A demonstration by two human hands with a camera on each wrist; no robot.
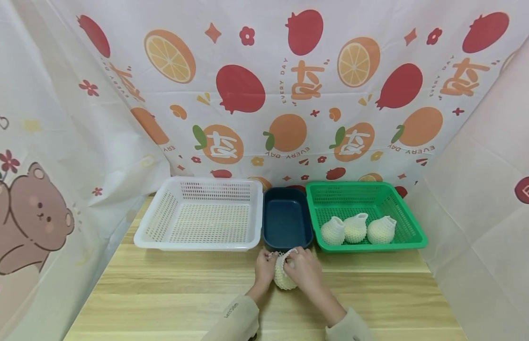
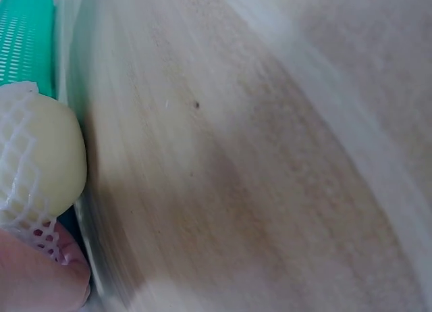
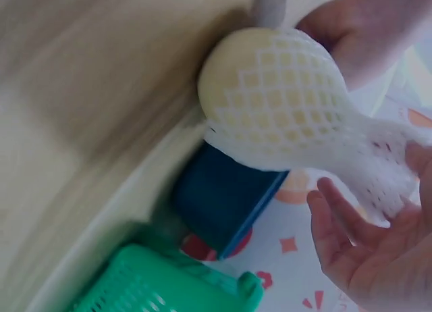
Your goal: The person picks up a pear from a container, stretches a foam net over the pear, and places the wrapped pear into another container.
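A pale yellow, round fruit (image 3: 226, 75) sits in a white foam net (image 3: 297, 89) at the table's front middle, before the dark blue tray. The net covers much of it, while one side of the fruit shows bare in the right wrist view. My left hand (image 1: 264, 272) pinches the net's edge on the left; the left wrist view shows fingers (image 2: 40, 275) against the mesh. From the right, my right hand (image 1: 306, 271) grips the net's loose end between thumb and fingers, drawn out away from the fruit. The exact kind of fruit cannot be told.
Behind the hands stands the dark blue tray (image 1: 308, 232), between a white basket (image 1: 196, 246) on the left and a green basket (image 1: 411, 244) on the right. Three netted fruits (image 1: 381, 232) stand in the green basket. A printed curtain (image 1: 264, 47) hangs close behind.
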